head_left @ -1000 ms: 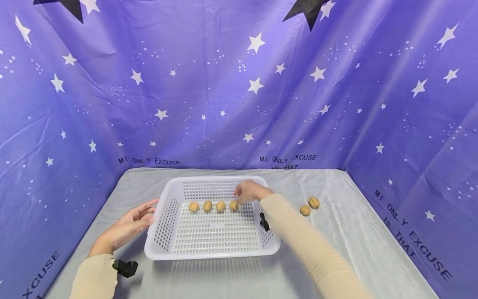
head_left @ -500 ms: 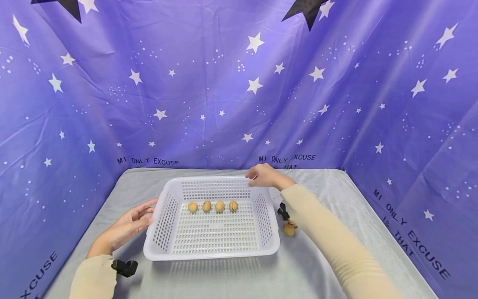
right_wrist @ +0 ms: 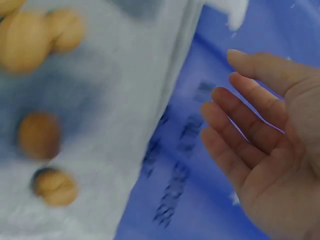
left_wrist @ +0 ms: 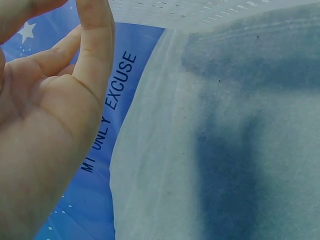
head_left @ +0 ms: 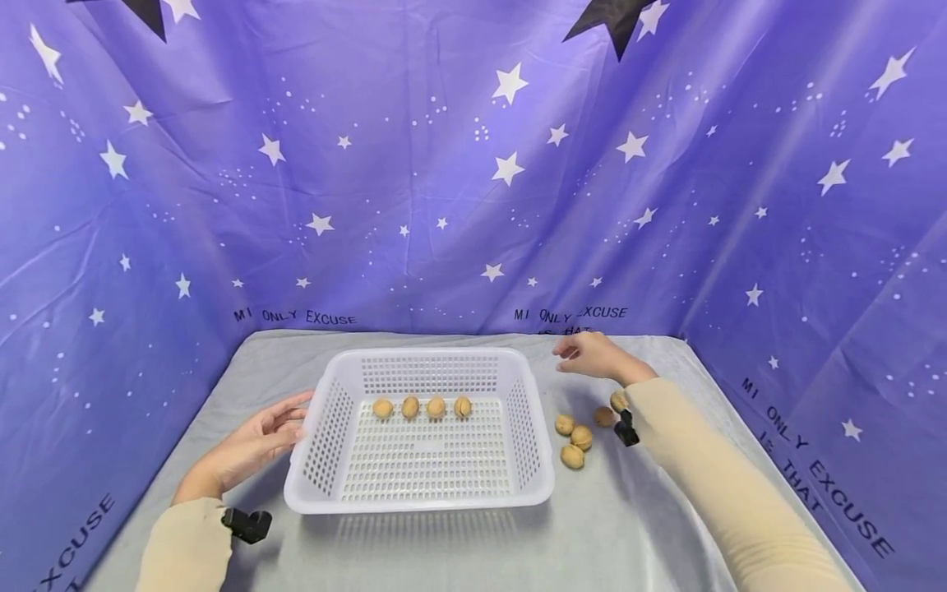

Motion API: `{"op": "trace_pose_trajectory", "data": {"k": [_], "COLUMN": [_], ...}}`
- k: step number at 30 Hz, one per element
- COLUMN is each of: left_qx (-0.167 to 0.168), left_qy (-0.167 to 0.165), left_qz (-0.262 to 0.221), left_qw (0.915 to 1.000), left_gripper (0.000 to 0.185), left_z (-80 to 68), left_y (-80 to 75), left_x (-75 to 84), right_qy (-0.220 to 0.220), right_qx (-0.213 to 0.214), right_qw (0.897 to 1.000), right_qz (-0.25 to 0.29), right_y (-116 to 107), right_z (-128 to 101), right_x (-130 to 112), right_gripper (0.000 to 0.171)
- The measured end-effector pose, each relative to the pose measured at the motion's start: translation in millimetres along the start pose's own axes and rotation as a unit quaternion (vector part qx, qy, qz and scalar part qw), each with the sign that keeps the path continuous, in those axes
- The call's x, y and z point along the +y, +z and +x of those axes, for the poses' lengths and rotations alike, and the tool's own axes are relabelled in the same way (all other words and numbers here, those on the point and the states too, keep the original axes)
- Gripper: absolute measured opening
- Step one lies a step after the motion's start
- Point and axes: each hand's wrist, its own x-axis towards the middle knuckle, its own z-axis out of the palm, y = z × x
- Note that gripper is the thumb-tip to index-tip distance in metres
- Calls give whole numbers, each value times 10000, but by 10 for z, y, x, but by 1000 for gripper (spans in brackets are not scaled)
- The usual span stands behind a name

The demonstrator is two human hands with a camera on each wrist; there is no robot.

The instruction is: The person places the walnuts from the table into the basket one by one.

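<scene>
A white perforated basket (head_left: 336, 493) stands mid-table with several walnuts (head_left: 422, 407) in a row near its far wall. My left hand (head_left: 261, 440) rests open against the basket's left side, fingers straight (left_wrist: 95, 45). My right hand (head_left: 589, 355) hovers open and empty to the right of the basket, above the table's far edge; its relaxed fingers (right_wrist: 240, 135) show in the right wrist view. Several loose walnuts (head_left: 578, 438) lie on the cloth just right of the basket, below that hand, and show blurred (right_wrist: 39, 135) in the right wrist view.
The table is covered with a grey-white cloth (head_left: 629, 526). A purple star-printed backdrop (head_left: 473, 181) closes in the back and both sides. Small black wrist camera mounts (head_left: 247, 524) sit at each sleeve.
My right hand has left the walnut row in the basket, risen over the far rim and swung right to above the loose walnuts. The left hand stays put.
</scene>
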Motion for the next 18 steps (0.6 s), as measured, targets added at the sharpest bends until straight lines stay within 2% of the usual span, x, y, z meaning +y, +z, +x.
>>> {"op": "trace_pose_trajectory", "data": {"k": [10,14,18], "left_qx": [44,98,149], "left_qy": [9,-82,-144], "left_qz": [-149,-110,-49], "left_qw": [9999,9999,9998], "left_gripper": [64,65,66], "left_z": [-28,-26,-17], "left_y": [-5,6,8], "left_x": [-7,6,1], "right_qy": [504,688,811], "right_qx": [6,-103,-112], "right_qw": [9986,9976,9965], "right_qz": [-148,-6,141], "right_y": [43,128,191], "right_z": [-394,-533,-638], "right_x": [624,848,974], "right_gripper": [38,40,42]}}
